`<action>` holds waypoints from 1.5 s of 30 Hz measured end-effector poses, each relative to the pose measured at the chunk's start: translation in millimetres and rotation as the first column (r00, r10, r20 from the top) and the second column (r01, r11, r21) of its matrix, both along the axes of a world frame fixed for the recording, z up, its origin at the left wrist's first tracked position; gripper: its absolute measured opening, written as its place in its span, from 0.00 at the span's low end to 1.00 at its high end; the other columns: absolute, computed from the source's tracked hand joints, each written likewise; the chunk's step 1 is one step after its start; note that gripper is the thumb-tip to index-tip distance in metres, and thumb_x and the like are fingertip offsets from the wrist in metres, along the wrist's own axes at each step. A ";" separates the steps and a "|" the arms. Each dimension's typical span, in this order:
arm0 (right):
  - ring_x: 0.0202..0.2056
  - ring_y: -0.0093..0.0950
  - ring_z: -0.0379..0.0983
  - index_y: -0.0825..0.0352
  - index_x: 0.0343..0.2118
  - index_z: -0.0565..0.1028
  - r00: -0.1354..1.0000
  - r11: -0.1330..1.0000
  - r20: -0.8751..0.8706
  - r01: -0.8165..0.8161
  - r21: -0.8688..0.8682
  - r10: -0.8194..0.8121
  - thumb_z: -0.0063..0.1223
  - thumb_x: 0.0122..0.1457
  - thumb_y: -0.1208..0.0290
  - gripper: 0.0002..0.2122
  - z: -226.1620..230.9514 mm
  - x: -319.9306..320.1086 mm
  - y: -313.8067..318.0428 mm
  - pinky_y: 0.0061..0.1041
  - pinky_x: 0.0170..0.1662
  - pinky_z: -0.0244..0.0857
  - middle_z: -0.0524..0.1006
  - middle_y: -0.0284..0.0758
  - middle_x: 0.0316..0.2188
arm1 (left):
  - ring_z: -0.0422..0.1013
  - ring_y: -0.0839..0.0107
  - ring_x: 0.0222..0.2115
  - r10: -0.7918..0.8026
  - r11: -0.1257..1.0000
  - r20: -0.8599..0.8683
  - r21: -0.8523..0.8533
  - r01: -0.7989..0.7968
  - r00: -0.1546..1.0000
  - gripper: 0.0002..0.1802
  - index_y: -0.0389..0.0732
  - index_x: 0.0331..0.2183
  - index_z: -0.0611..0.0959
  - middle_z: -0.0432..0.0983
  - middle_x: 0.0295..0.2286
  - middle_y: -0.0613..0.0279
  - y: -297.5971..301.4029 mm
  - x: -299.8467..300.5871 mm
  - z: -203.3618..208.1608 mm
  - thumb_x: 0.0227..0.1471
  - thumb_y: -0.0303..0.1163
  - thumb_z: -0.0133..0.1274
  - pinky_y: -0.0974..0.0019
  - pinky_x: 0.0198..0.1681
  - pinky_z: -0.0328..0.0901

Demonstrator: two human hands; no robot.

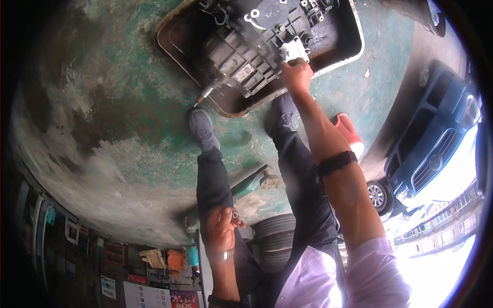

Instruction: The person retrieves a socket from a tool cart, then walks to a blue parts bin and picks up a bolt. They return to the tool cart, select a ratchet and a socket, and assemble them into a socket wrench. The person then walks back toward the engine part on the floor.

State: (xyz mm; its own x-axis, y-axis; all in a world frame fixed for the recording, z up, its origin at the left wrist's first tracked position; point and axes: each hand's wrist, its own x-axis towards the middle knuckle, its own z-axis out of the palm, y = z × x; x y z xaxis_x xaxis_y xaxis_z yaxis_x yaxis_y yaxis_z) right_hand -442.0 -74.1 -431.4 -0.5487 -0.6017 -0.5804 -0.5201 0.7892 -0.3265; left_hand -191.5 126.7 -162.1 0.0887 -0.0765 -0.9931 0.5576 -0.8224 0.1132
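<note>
A gearbox housing [244, 64] of grey ribbed metal lies in a shallow metal tray [163, 32] on the floor before my feet. My right hand [297, 76] reaches forward to the housing's near right side. Its fingers are closed on a whitish, irregular piece [294, 50] that rests against the housing; glare hides its exact kind. My left hand [222, 228] is held back by my left knee, its fingers curled around a small metal piece [235, 213], mostly hidden. A slim rod [204, 95] with a brownish tip sticks out over the tray's near left rim.
My shoes [201, 126] stand close to the tray's near edge. A red container [348, 131] is beside my right forearm. Between my legs are a green metal leg [249, 184] and stacked tires [275, 233]. A blue vehicle [434, 138] is at the right; shop items [175, 261] are lower left.
</note>
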 end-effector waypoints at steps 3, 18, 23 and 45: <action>0.31 0.43 0.75 0.70 0.26 0.75 0.923 0.934 -0.156 -0.356 -0.010 0.351 0.57 0.45 0.65 0.12 6.1 -4.0 1.3 0.36 0.39 0.67 0.76 0.49 0.26 | 0.67 0.74 0.20 -0.018 1.000 -0.015 -0.012 0.017 1.000 0.08 0.39 0.29 0.74 0.70 0.22 0.64 1.3 0.7 -2.9 0.54 0.33 0.50 0.66 0.22 0.67; 0.27 0.39 0.76 0.70 0.27 0.73 0.997 0.981 -0.039 0.053 -0.188 -0.061 0.55 0.48 0.71 0.07 16.7 -61.0 12.2 0.32 0.34 0.67 0.76 0.45 0.20 | 0.67 0.74 0.20 -0.062 0.998 -0.020 -0.014 0.062 0.998 0.07 0.39 0.29 0.73 0.70 0.23 0.62 1.3 -8.6 -8.3 0.54 0.32 0.49 0.66 0.22 0.67; 0.25 0.39 0.76 0.72 0.29 0.74 0.998 0.962 -0.055 -0.025 -0.271 0.011 0.55 0.49 0.70 0.10 -11.2 -73.4 -0.1 0.31 0.34 0.68 0.77 0.45 0.21 | 0.66 0.75 0.19 -0.061 0.998 -0.012 -0.003 0.061 0.998 0.07 0.38 0.29 0.74 0.70 0.22 0.63 1.7 -19.1 -11.6 0.54 0.32 0.49 0.66 0.22 0.67; 0.32 0.47 0.73 0.68 0.34 0.74 0.996 0.996 0.085 0.043 -0.077 -0.037 0.53 0.50 0.71 0.10 -26.1 -81.4 -21.9 0.37 0.35 0.66 0.76 0.48 0.26 | 0.67 0.74 0.20 -0.045 0.999 -0.043 0.003 0.045 0.998 0.09 0.38 0.28 0.74 0.70 0.22 0.63 -4.9 -33.0 -19.1 0.54 0.33 0.50 0.66 0.22 0.67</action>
State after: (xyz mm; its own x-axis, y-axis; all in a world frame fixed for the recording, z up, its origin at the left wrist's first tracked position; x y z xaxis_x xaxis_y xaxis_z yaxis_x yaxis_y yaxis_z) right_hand -523.4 -96.0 -457.5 -0.5249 -0.6257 -0.5770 -0.4572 0.7791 -0.4290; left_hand -224.5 121.8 -181.2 0.0428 -0.0757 -0.9962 0.5245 -0.8470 0.0869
